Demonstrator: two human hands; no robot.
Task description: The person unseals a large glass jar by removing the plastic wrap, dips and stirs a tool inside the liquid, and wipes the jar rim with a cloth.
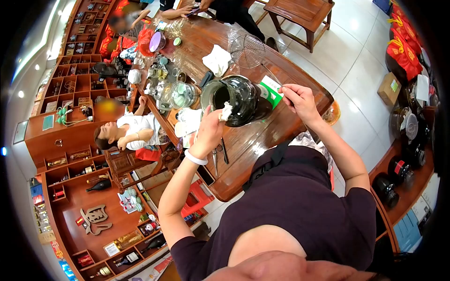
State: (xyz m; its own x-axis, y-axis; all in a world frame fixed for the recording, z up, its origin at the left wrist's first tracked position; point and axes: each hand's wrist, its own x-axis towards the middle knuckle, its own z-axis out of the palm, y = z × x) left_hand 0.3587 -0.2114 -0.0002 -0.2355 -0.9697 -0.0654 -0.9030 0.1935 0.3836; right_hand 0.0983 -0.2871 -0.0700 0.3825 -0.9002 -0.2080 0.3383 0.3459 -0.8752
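Observation:
In front of me on the wooden table stands a large dark glass jar [248, 100] with a wide mouth. At its near rim, my left hand [209, 131] pinches a crumpled white tissue [226, 111]. My right hand [301, 102] is closed on the thin handle of a round wire skimmer [247, 51], whose spiral head lies over the table beyond the jar. A green and white card [270, 92] sits beside the jar, under the skimmer's handle. A white cloth [217, 60] lies left of the skimmer head. Scissors [215, 161] rest near my left wrist.
Glass jars [183, 95] and small cups crowd the table's left side, with a purple bowl [157, 42] farther off. A child [140, 131] sits at the left edge. Another person's hand [183, 11] is at the far end. A wooden stool [300, 14] stands beyond the table.

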